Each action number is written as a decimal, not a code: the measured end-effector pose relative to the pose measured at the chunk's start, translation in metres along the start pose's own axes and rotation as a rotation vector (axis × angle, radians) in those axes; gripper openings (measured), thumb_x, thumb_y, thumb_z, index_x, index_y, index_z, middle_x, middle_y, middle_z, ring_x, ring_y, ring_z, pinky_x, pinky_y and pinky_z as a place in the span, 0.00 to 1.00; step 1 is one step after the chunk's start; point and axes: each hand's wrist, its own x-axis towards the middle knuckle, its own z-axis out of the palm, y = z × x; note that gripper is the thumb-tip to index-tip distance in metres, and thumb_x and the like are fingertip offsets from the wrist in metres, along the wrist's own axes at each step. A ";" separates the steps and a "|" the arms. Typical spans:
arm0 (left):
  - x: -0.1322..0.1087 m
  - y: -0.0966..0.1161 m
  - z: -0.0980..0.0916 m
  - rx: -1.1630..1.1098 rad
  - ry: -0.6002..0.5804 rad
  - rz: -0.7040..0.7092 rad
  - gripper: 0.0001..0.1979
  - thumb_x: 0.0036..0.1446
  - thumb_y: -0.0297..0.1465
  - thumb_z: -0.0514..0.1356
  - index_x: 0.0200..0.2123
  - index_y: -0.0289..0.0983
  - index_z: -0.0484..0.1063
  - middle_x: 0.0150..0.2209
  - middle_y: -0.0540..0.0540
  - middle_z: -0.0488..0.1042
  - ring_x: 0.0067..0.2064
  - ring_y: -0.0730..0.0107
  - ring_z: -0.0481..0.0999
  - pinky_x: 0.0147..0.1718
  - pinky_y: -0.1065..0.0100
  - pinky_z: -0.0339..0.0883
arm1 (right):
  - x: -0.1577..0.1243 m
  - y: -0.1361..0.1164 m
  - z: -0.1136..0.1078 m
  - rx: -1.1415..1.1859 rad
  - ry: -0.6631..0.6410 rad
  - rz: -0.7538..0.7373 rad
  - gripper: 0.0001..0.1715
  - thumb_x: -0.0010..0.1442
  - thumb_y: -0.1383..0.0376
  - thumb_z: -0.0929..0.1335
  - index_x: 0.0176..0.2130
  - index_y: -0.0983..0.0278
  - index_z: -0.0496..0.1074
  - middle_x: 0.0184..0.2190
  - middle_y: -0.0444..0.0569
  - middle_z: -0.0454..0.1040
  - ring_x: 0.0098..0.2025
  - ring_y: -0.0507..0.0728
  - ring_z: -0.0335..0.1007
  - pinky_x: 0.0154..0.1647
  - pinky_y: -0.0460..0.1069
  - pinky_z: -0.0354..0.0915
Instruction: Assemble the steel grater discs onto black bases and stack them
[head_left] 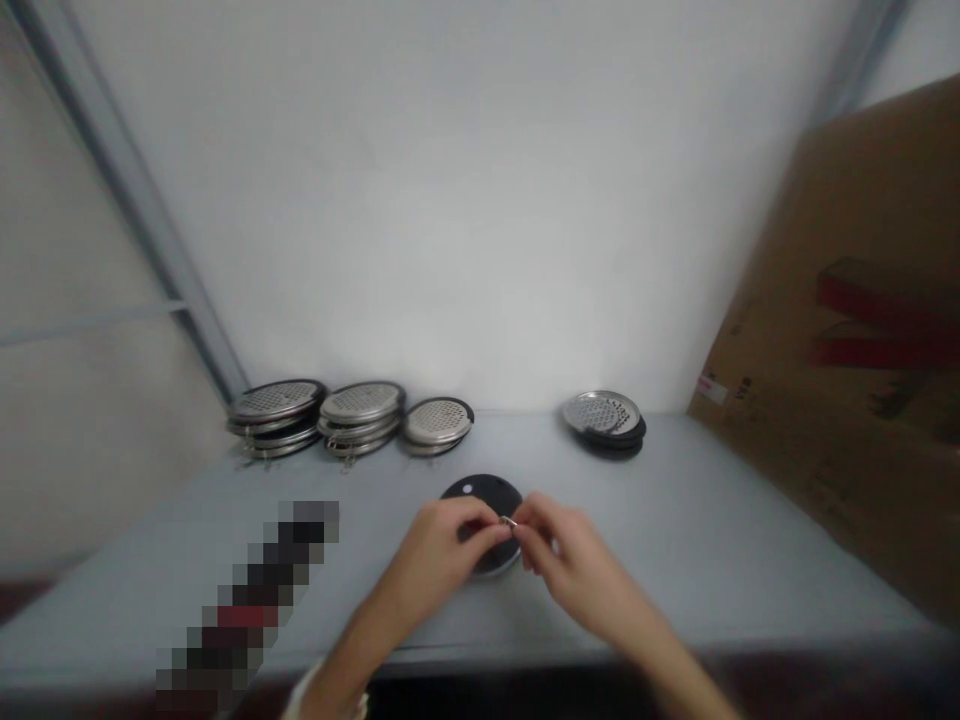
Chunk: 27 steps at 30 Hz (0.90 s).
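Note:
Between the fingertips of both hands is a small shiny metal piece (pixel 508 521), clasp-like, too small to make out fully. My left hand (pixel 450 545) is closed in a pinch at its left end. My right hand (pixel 559 540) pinches it from the right, fingers closed. Under the hands lies a round black disc (pixel 480 490) with a pale rim and a white spot or hole near its upper left. The hands cover part of the disc, and whether the metal piece is joined to it cannot be seen.
Along the back of the grey table (pixel 360 620) sit a left stack (pixel 277 410), a middle stack (pixel 361 415) and a shorter stack (pixel 439 420) of round metal graters. More graters (pixel 604 420) are stacked further right. A cardboard box (pixel 847 400) stands at the right edge.

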 end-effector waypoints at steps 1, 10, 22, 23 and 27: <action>0.000 0.000 -0.001 0.006 -0.020 -0.001 0.09 0.60 0.35 0.63 0.30 0.38 0.81 0.33 0.48 0.83 0.35 0.65 0.79 0.38 0.70 0.65 | 0.001 0.001 0.000 -0.002 0.005 0.009 0.11 0.70 0.63 0.63 0.33 0.62 0.66 0.23 0.40 0.68 0.27 0.52 0.64 0.30 0.46 0.56; 0.001 0.000 -0.005 0.134 -0.066 -0.020 0.11 0.61 0.34 0.61 0.32 0.39 0.82 0.34 0.47 0.84 0.36 0.64 0.79 0.38 0.70 0.64 | 0.002 0.007 0.010 0.045 -0.013 0.015 0.08 0.69 0.65 0.63 0.35 0.62 0.66 0.24 0.40 0.68 0.27 0.52 0.64 0.30 0.45 0.56; 0.002 -0.004 -0.007 0.126 -0.117 -0.054 0.11 0.60 0.34 0.60 0.34 0.39 0.84 0.35 0.47 0.85 0.36 0.64 0.79 0.36 0.71 0.64 | 0.001 0.010 0.013 -0.002 -0.025 0.004 0.07 0.68 0.67 0.63 0.35 0.61 0.66 0.25 0.40 0.69 0.28 0.52 0.64 0.31 0.46 0.56; 0.002 -0.004 -0.007 0.127 -0.130 -0.059 0.11 0.59 0.34 0.60 0.34 0.39 0.84 0.34 0.48 0.84 0.36 0.64 0.79 0.36 0.71 0.64 | 0.001 0.010 0.013 -0.003 -0.026 0.006 0.08 0.68 0.67 0.63 0.35 0.62 0.66 0.25 0.40 0.69 0.28 0.52 0.64 0.31 0.46 0.55; 0.001 -0.004 -0.011 0.085 -0.196 -0.078 0.11 0.58 0.33 0.60 0.33 0.38 0.83 0.32 0.49 0.83 0.34 0.66 0.78 0.33 0.72 0.63 | 0.003 0.011 0.012 0.033 -0.040 0.022 0.09 0.68 0.66 0.63 0.34 0.62 0.67 0.24 0.41 0.69 0.27 0.52 0.65 0.31 0.45 0.56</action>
